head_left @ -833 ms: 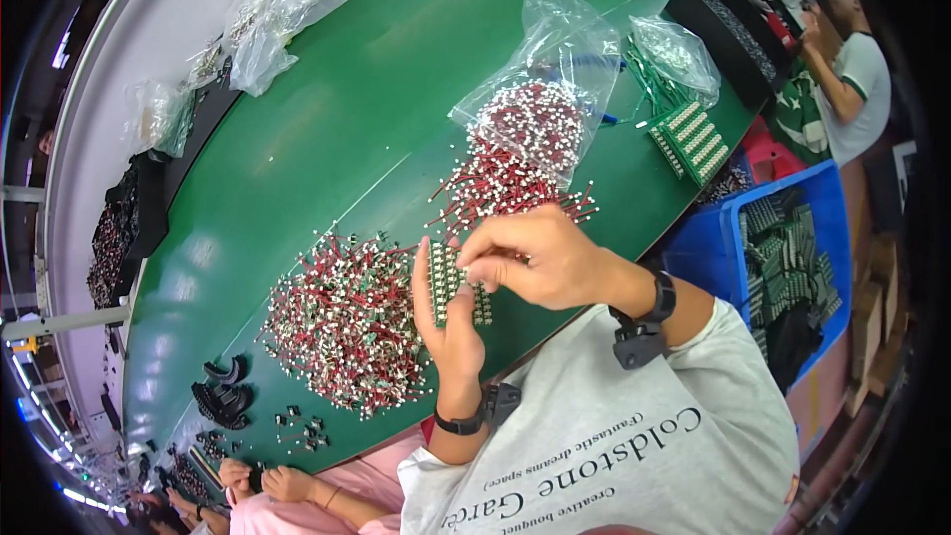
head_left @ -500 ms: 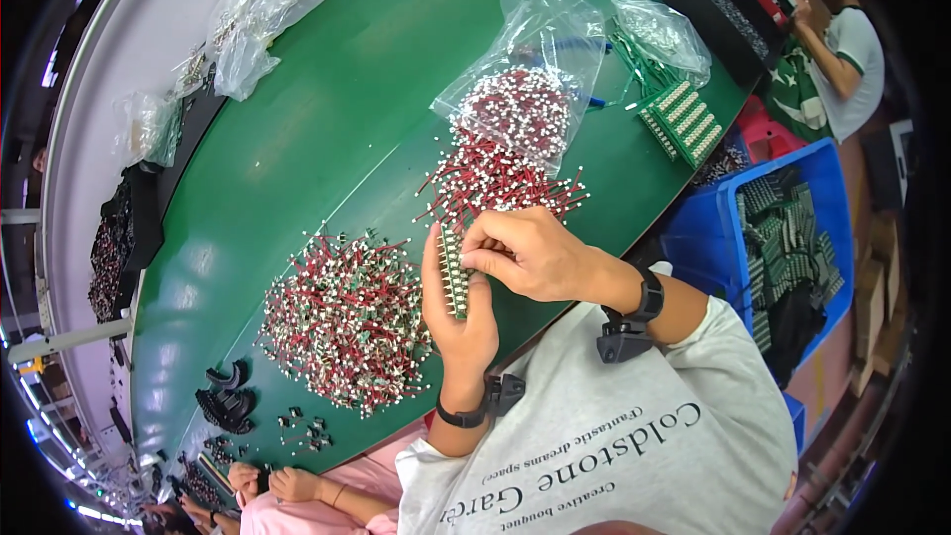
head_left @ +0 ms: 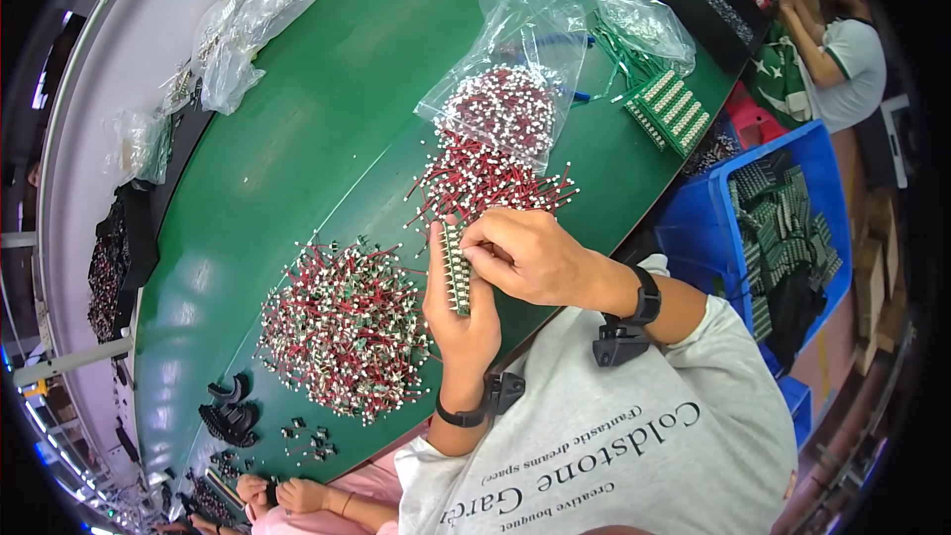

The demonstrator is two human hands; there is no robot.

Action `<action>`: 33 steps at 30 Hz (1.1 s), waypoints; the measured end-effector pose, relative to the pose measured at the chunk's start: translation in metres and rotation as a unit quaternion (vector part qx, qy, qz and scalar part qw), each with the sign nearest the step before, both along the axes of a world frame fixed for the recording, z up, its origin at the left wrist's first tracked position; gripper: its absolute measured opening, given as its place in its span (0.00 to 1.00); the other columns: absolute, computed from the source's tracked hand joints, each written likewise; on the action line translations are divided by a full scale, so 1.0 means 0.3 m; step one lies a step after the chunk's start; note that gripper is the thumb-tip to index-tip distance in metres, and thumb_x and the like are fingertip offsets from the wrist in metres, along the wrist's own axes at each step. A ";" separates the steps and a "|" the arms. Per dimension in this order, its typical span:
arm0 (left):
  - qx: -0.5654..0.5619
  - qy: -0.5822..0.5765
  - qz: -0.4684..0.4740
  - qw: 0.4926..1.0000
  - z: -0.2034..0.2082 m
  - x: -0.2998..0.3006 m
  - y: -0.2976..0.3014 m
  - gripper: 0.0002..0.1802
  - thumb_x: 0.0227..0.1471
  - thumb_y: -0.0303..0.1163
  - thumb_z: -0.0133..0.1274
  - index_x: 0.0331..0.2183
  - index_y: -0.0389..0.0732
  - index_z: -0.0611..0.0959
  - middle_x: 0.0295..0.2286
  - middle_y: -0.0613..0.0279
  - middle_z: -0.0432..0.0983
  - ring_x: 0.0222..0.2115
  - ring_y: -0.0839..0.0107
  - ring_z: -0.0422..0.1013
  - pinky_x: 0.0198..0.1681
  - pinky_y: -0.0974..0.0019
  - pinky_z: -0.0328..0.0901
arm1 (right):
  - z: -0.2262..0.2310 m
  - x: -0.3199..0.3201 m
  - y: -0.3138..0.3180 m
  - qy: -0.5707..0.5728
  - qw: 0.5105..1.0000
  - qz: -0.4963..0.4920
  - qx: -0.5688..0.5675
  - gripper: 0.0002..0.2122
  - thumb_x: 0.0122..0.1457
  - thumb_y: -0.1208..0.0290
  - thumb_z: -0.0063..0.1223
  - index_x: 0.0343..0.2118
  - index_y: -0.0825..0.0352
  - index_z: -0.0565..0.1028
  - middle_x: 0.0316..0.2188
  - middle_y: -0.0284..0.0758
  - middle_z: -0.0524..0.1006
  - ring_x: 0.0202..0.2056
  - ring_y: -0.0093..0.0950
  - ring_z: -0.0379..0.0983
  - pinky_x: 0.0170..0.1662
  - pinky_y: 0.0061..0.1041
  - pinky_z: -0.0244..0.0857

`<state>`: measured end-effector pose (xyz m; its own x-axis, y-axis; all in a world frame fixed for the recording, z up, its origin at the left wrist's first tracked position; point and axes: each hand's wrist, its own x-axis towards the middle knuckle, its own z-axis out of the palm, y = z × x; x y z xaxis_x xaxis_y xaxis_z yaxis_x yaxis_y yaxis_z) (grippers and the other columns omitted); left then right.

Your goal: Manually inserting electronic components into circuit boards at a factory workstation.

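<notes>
A narrow green circuit-board strip (head_left: pixel 455 269) with rows of small pale connectors stands lengthwise in my left hand (head_left: pixel 464 325), its fingers and thumb along the two long sides. My right hand (head_left: pixel 535 256) is closed in a pinch at the strip's right edge, near its upper half. Whatever lies between those fingertips is hidden. Just beyond my hands spreads a heap of red wires with white plugs (head_left: pixel 477 178). Left of my left hand lies a larger mound of red wires with white and green ends (head_left: pixel 342 332).
A clear plastic bag (head_left: pixel 515 25) partly covers the far wires. Connector boards (head_left: pixel 669 111) and a black box (head_left: pixel 698 5) sit at the back right. A blue crate (head_left: pixel 698 228) of boards stands beside the table. Black curved parts (head_left: pixel 230 416) lie front left, near another person's hands (head_left: pixel 282 495).
The table and its contents have shifted slightly leftward in the picture. Both my hands stay at the strip, my right fingers still pinched at its edge.
</notes>
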<state>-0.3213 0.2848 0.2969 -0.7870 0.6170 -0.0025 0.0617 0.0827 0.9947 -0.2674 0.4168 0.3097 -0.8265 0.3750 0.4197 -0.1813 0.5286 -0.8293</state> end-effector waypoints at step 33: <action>-0.022 -0.040 0.058 0.997 0.005 -0.059 -0.133 0.33 0.53 0.15 0.41 0.61 0.28 0.60 0.54 0.47 0.68 0.47 0.67 0.71 0.47 0.69 0.66 | -0.067 0.169 0.262 -0.096 0.984 0.005 0.149 0.09 0.45 0.81 0.65 0.30 0.64 0.80 0.29 0.31 0.74 0.32 0.30 0.71 0.33 0.28 0.66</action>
